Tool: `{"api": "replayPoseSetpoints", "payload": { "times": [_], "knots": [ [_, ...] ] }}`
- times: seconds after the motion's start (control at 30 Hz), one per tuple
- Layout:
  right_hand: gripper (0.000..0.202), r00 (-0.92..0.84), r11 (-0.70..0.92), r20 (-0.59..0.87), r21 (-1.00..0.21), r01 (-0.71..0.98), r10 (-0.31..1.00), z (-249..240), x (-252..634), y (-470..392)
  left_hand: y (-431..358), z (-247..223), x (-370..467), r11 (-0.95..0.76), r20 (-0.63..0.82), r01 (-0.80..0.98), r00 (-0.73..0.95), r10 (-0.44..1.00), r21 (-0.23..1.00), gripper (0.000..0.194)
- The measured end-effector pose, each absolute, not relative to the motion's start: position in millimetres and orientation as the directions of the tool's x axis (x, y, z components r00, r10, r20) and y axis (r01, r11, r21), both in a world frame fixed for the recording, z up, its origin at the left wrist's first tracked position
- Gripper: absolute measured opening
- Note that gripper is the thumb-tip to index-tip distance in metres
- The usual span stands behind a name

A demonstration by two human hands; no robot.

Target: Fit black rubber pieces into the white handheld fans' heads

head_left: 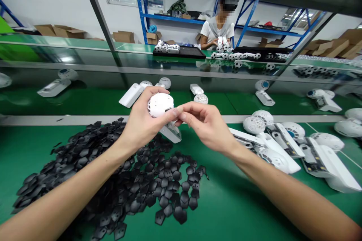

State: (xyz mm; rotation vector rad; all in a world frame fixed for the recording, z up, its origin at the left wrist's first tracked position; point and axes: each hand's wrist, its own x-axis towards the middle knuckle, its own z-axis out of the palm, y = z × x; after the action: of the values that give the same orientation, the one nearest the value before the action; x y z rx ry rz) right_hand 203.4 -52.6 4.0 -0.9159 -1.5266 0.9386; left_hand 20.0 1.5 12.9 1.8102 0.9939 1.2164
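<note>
My left hand (144,115) is closed around a white device with a round, slotted head (160,104) and a boxy lower part that hangs below the fingers. A dark spot shows on the head near my left thumb. Beside it, my right hand (203,120) is closed in a pinch, its fingertips meeting the left thumb. Whatever lies between the right fingertips is hidden or too small to make out. Below both hands, a wide heap of black pentagon-shaped plastic pieces (141,180) spreads over the green work surface (226,203).
Several similar white devices (271,143) are piled at right. More white devices (264,92) lie on the green belt (234,101) behind a pale rail (85,120). Across the line, another person (217,30) handles black-and-white pieces near a black tray (189,52).
</note>
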Motion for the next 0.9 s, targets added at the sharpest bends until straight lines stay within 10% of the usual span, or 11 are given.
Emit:
{"api": "replayPoseSetpoints", "payload": {
  "times": [0.3,0.47,0.9],
  "knots": [
    [0.02,-0.143,0.236,0.196,-0.903,0.359,0.97,13.6,247.2,-64.4,4.5,4.2,16.0,-0.504,0.47,0.171,0.205,0.859,0.847,0.044],
    [0.016,-0.196,0.099,-0.07,-0.671,0.735,0.978,-5.8,252.3,-94.2,4.9,-0.3,16.0,-0.523,0.488,0.14,0.225,0.844,0.841,0.046],
    [0.009,-0.567,0.56,-0.052,-0.111,0.821,0.822,-22.4,244.1,-113.7,2.8,7.1,22.1,-0.483,0.449,0.237,0.184,0.874,0.843,0.053]
  ]
}}
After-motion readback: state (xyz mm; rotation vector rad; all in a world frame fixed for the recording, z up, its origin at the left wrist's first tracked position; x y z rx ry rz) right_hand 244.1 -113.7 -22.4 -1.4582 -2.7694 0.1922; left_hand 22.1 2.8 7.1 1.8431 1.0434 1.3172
